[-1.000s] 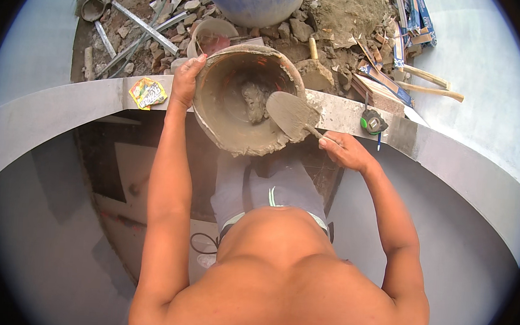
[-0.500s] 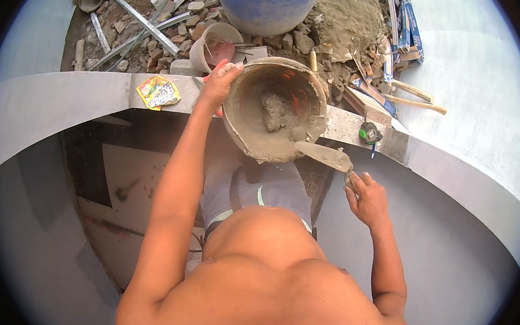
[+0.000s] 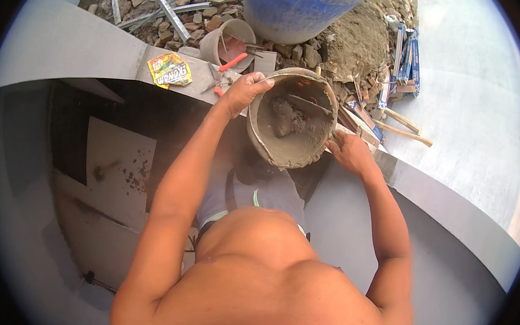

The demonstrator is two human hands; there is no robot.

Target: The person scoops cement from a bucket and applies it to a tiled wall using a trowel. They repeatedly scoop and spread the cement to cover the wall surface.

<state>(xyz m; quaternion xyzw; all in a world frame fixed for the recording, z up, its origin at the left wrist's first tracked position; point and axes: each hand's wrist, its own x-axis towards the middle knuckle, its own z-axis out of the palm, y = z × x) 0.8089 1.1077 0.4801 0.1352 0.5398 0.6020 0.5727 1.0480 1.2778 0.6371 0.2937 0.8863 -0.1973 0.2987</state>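
Note:
My left hand (image 3: 243, 94) grips the left rim of a mortar-caked bucket (image 3: 262, 148), tilted so its inside faces me. Grey wet mortar (image 3: 283, 117) lies in a lump at its bottom and smears the walls. At the right rim my right hand (image 3: 351, 153) is closed around the handle of a trowel, mostly hidden by the fingers. The trowel's blade (image 3: 311, 103) shows as a thin edge inside the bucket. Pliers with red handles (image 3: 234, 61) lie on the ledge just beyond my left hand.
A grey ledge (image 3: 114, 58) curves across in front of me, with a yellow packet (image 3: 169, 70) on it. Beyond stand a smaller pale bucket (image 3: 210, 45) and a large blue barrel (image 3: 302, 13) among rubble. Metal strips (image 3: 165, 8) lie left; wooden sticks (image 3: 407, 136) lie right.
My right hand has moved left to the bucket's rim, bringing the trowel blade inside. The bucket has shifted in view to the right, still in my left hand.

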